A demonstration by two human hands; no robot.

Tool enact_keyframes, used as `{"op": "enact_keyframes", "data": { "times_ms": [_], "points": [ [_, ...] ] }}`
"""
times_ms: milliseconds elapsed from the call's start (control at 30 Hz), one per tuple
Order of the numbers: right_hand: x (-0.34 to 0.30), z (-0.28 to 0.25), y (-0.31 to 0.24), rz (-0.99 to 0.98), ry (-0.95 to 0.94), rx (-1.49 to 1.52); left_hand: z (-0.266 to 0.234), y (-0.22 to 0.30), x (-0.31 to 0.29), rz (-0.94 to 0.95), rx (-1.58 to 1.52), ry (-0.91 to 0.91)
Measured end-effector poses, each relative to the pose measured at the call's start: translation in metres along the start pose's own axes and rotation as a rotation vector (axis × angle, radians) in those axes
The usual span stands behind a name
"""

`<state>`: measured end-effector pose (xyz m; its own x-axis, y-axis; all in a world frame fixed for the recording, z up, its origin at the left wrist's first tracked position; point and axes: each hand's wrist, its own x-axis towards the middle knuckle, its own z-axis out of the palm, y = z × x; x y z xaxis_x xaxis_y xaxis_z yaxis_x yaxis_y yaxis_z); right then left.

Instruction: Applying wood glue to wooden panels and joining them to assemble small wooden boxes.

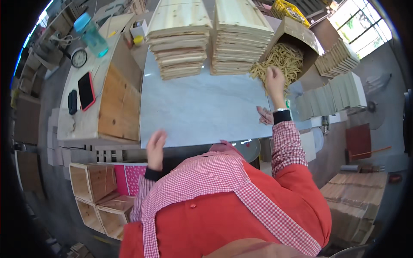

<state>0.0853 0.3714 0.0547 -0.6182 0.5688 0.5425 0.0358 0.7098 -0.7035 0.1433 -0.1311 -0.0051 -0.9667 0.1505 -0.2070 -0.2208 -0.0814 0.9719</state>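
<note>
1. The left hand [155, 147] is open, with nothing in it, by the front edge of the desk [193, 109]; it might bump that edge.
2. The right hand [275, 81] is at the small tan sticks [287, 55] in the box [297, 32] mouth; I can't tell if it pinches any. Loose sticks could slide out if pushed.
3. Uneven board stacks [180, 43] could tip if knocked.

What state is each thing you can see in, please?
Left hand, open, apparently empty
Wooden strips, loose, heaped
Right hand, at the wooden strips, grip unclear
Cardboard box, open, wooden strips spilling out
Wide boards, in two stacks
Phone, lying flat, screen dark
Bottle, lid on
</note>
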Motion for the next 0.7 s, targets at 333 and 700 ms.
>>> {"op": "enact_keyframes", "data": {
  "times_ms": [333,700],
  "points": [
    [0.181,0.026,0.011,0.179,-0.04,0.031,0.331,0.15,0.255,0.264,-0.147,0.166],
    [0.164,-0.003,0.005,0.405,-0.174,0.258,0.342,0.161,0.214,0.25,-0.264,0.054]
  ]
}}
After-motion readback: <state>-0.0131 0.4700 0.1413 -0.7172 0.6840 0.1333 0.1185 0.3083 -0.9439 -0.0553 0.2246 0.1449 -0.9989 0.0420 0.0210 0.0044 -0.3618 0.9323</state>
